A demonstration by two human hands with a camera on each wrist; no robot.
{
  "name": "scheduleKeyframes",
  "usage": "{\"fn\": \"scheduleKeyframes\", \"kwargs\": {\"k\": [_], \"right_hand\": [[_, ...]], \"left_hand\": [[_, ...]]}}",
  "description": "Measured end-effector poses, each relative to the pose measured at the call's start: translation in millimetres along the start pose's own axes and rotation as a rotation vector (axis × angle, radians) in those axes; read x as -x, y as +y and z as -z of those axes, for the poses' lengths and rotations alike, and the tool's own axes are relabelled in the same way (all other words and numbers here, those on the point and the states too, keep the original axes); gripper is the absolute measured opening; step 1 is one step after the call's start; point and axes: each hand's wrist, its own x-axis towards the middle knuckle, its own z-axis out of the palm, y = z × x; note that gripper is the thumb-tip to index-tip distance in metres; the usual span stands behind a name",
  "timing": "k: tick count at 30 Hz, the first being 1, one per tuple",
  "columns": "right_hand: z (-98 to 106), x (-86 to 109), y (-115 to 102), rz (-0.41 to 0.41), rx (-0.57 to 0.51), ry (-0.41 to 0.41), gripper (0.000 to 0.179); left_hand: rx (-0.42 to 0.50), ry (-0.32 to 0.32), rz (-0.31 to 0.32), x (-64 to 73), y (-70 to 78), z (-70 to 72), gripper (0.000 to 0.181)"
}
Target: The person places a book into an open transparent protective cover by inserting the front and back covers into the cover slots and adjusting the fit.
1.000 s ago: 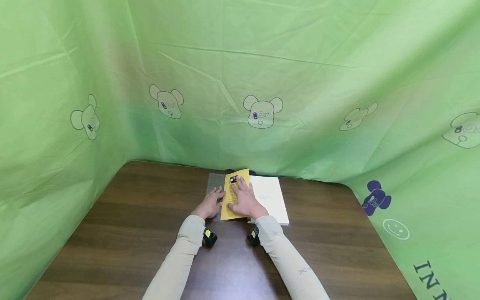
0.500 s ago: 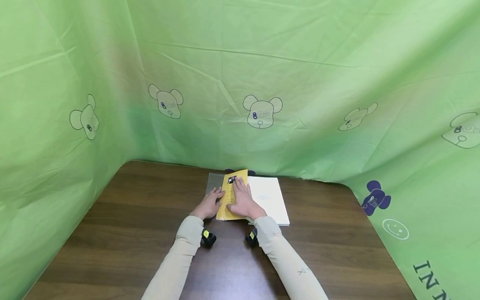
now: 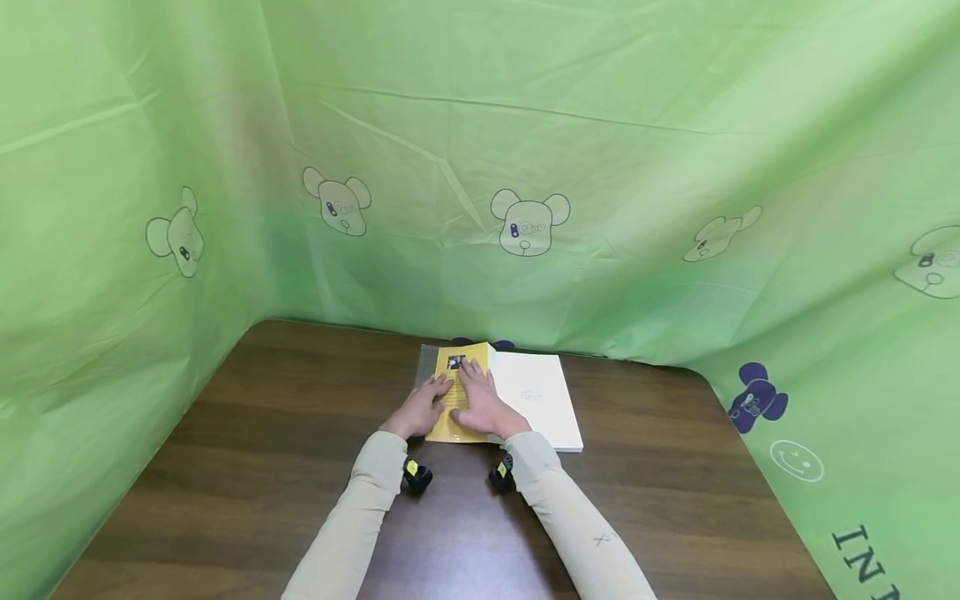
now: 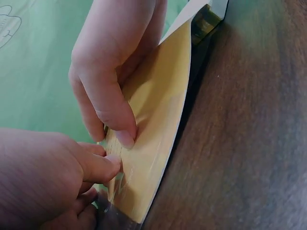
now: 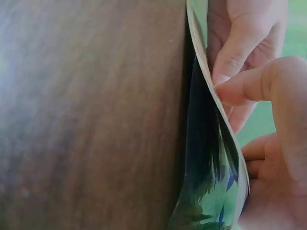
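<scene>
An opened book lies at the back of the table, its white page (image 3: 532, 400) on the right. The yellow inside cover (image 3: 465, 429) is turned to the left, with a small photo and lines of print. From under its left edge a clear plastic sheet (image 3: 427, 363) sticks out. My right hand (image 3: 482, 404) presses on the yellow cover with spread fingers. At the cover's left edge my left hand (image 3: 420, 408) rests, fingertips touching it. In the left wrist view the left thumb (image 4: 103, 167) lies at the yellow edge. The right thumb (image 5: 240, 88) touches the cover in the right wrist view.
A brown wooden table (image 3: 262, 467) carries the book. Green curtain (image 3: 420, 275) with printed bear heads hangs behind and on both sides, close to the book's far edge. Black wrist cameras (image 3: 416, 476) sit below both hands.
The yellow cover has swung left and lower, covering more of the clear sheet. More white page shows on the right. The right hand has moved slightly left with the cover; the left hand stays nearly still.
</scene>
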Motion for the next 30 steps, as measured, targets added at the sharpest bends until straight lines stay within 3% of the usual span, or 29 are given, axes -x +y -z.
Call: {"fn": "scheduleKeyframes", "kwargs": {"k": [5, 10, 17, 30], "right_hand": [[3, 2.4, 7, 0.019, -0.080, 0.032, 0.089], [11, 13.1, 16, -0.024, -0.148, 0.059, 0.095], [26, 31.7, 26, -0.072, -0.215, -0.022, 0.106], [27, 36.7, 39, -0.006, -0.274, -0.061, 0.109]], "left_hand": [[-0.004, 0.006, -0.003, -1.1, 1.5, 0.8, 0.047], [0.000, 0.012, 0.001, -1.3, 0.8, 1.3, 0.046], [0.009, 0.001, 0.020, 0.5, 0.0, 2.0, 0.047], [0.011, -0.031, 0.032, 1.4, -1.7, 0.4, 0.048]]}}
